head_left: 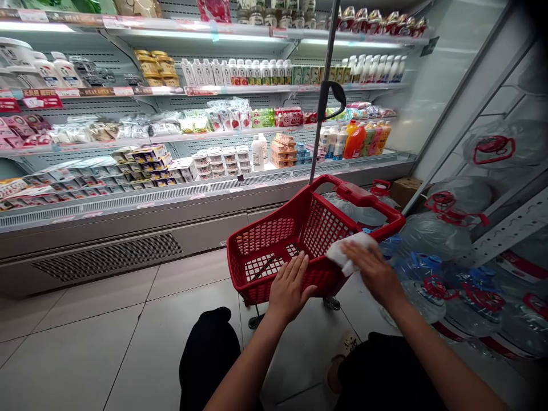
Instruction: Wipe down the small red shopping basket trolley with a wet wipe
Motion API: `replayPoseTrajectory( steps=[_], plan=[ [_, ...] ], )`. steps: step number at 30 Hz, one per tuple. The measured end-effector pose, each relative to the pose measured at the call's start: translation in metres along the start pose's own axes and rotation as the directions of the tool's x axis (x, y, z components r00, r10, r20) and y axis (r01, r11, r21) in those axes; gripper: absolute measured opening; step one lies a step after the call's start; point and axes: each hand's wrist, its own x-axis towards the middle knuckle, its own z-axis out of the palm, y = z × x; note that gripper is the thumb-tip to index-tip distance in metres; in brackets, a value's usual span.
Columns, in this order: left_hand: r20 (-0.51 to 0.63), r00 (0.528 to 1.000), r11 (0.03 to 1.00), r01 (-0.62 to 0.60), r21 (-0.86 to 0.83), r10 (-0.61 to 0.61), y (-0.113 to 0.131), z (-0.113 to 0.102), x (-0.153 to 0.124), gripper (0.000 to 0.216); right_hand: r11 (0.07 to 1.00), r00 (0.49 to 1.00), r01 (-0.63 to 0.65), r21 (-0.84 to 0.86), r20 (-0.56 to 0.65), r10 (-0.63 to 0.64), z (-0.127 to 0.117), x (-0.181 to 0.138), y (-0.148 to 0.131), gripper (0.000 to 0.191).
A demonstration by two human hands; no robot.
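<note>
Bare forearms reach past black trousers. The right grip holds a white cloth against the red shopping cart; the left grip lies flat and wide on its near side.

Hands at red cart, white cloth (under the right), stocked shelves behind

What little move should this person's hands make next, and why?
Probably slide the right hand, with the white cloth under it, along the red basket's near rim toward the left hand: the cloth is already at that side, near the handle, and the left hand lies spread on the rim, seemingly steadying the basket.
</note>
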Motion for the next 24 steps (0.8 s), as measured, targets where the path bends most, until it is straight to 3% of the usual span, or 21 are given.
replayPoseTrajectory(
  steps=[3,5,8,11,13,16,20,22,24],
  plan=[
    [0.01,1.0,1.0,-0.003,-0.011,0.003,0.003,0.001,0.007,0.077,0.992,0.991,-0.122,-0.019,-0.048,0.121,-0.008,-0.005,0.036,0.078],
    [0.016,1.0,1.0,0.0,-0.023,0.0,0.006,0.004,0.013,0.077,0.984,0.981,-0.18,-0.013,-0.075,0.179,-0.005,-0.002,0.04,0.079],
    [0.015,1.0,0.999,0.021,-0.035,-0.021,0.013,0.011,0.021,0.078,0.986,0.983,-0.169,0.01,-0.07,0.17,0.011,0.008,0.012,0.079],
    [0.01,1.0,0.999,0.025,-0.037,-0.024,0.017,0.016,0.025,0.079,0.997,0.999,-0.047,0.066,0.011,0.046,0.029,0.017,-0.028,0.08],
    [0.011,1.0,0.999,0.013,-0.037,-0.012,0.017,0.017,0.026,0.079,0.995,0.998,0.023,0.096,0.053,-0.028,0.034,0.017,-0.036,0.079],
    [0.022,1.0,0.999,0.003,-0.046,-0.002,0.015,0.016,0.026,0.079,0.997,0.998,0.037,0.074,0.043,-0.041,0.027,0.013,-0.01,0.079],
    [0.047,0.999,0.998,0.011,-0.064,-0.008,0.013,0.012,0.025,0.077,0.994,0.994,-0.106,0.023,0.001,0.106,0.013,0.009,0.046,0.073],
    [0.049,0.999,0.998,0.013,-0.064,-0.01,0.013,0.013,0.026,0.077,0.986,0.987,-0.16,0.041,-0.004,0.16,0.015,0.013,0.056,0.072],
    [0.045,0.999,0.998,0.022,-0.057,-0.019,0.015,0.015,0.027,0.078,0.98,0.983,-0.183,0.077,-0.019,0.185,0.025,0.019,0.047,0.072]
  ],
)
